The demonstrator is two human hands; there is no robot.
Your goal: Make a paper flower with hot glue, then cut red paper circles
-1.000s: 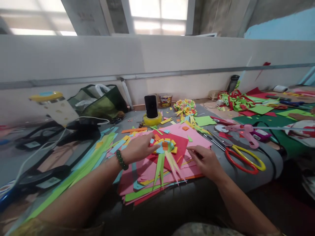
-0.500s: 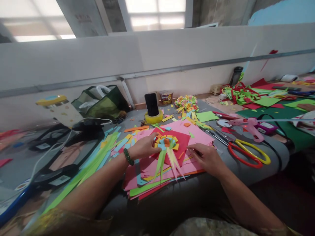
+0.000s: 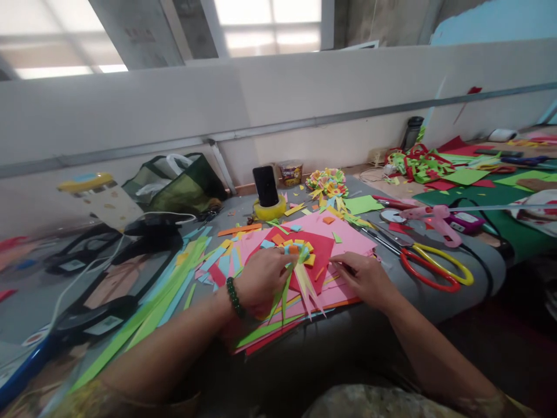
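Observation:
A paper flower (image 3: pixel 307 251) with yellow and blue loops, an orange centre and hanging green, cream and pink tails lies on a red paper sheet (image 3: pixel 322 242). My left hand (image 3: pixel 266 277), with a green bead bracelet at the wrist, reaches over its left side. Its fingers are closed at the flower, where the tails start, and cover part of the loops. My right hand (image 3: pixel 360 277) rests at the sheet's right edge, fingertips pressed together; what they hold, if anything, is too small to make out. Beneath lies a stack of pink and coloured paper (image 3: pixel 348 232).
Scissors with red and yellow handles (image 3: pixel 435 267) and a pink glue gun (image 3: pixel 439 217) lie at right. A phone (image 3: pixel 265 187) stands on a yellow tape roll (image 3: pixel 270 209) behind. Finished paper flowers (image 3: pixel 326 181) lie farther back. Green paper strips (image 3: pixel 148 310) spread at left.
My left hand has moved from the flower's left edge over its lower left, fingers now closed there and hiding more of it. My right hand stays almost still. The view shifts slightly.

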